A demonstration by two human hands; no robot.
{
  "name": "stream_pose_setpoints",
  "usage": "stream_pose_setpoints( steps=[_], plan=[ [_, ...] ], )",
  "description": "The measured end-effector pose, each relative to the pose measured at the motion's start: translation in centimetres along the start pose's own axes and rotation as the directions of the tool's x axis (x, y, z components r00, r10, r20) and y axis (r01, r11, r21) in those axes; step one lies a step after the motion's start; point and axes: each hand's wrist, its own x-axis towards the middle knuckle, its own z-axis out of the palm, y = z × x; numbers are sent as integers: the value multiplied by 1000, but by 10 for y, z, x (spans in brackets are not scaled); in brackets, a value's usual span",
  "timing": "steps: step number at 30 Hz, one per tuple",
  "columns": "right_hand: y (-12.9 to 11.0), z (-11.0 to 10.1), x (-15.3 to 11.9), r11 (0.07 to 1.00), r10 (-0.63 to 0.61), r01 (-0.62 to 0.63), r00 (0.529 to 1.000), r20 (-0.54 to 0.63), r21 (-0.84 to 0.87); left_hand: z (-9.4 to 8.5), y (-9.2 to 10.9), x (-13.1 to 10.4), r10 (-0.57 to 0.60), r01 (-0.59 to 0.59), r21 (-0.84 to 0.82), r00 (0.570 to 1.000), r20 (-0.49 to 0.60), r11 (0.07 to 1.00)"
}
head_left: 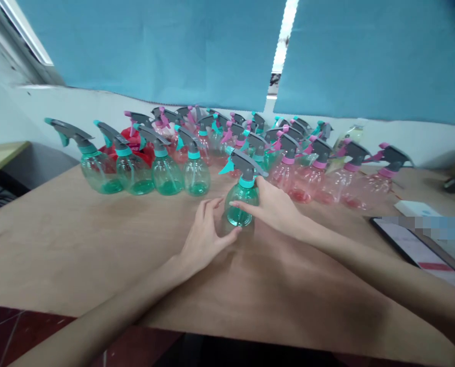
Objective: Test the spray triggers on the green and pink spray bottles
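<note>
A green spray bottle (239, 209) with a grey and teal trigger head is upright near the middle of the wooden table (135, 265). Around its right side wraps my right hand (275, 206), thumb across the front and fingers behind. My left hand (204, 237) is at the bottle's lower left, thumb and fingers spread apart, with nothing gripped in it. Several green bottles (168, 176) line the left, and several pink ones (321, 176) line the right.
More spray bottles crowd the back, beside a red object (146, 153) partly hidden by the green ones. On the right lie a dark-edged tablet or clipboard (414, 244) and a white box (418, 210). A blue curtain (174, 51) hangs behind.
</note>
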Motion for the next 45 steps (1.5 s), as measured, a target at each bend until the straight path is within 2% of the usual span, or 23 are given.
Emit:
stream_pose_setpoints(
  steps=[9,17,21,25,34,40,45],
  plan=[
    [15,-21,-34,1000,-12,12,998,59,-2,33,21,10,59,-42,-141,991,120,989],
    [46,-42,-46,986,-105,106,994,-14,126,50,37,17,71,-10,-247,968,240,969],
    [61,-51,-41,881,-228,211,974,-9,423,57,43,17,72,6,-274,959,273,962],
    [67,-52,-35,753,-235,191,972,-14,630,66,49,18,77,12,-314,960,271,949],
    [65,-50,-21,599,-190,113,982,4,793,74,52,22,92,33,-358,940,328,933],
    [63,-48,-14,461,-232,73,972,41,884,75,48,22,99,20,-356,945,312,934],
    [60,-46,-11,446,-239,53,969,62,894,73,50,22,111,25,-382,937,330,924]
  ],
)
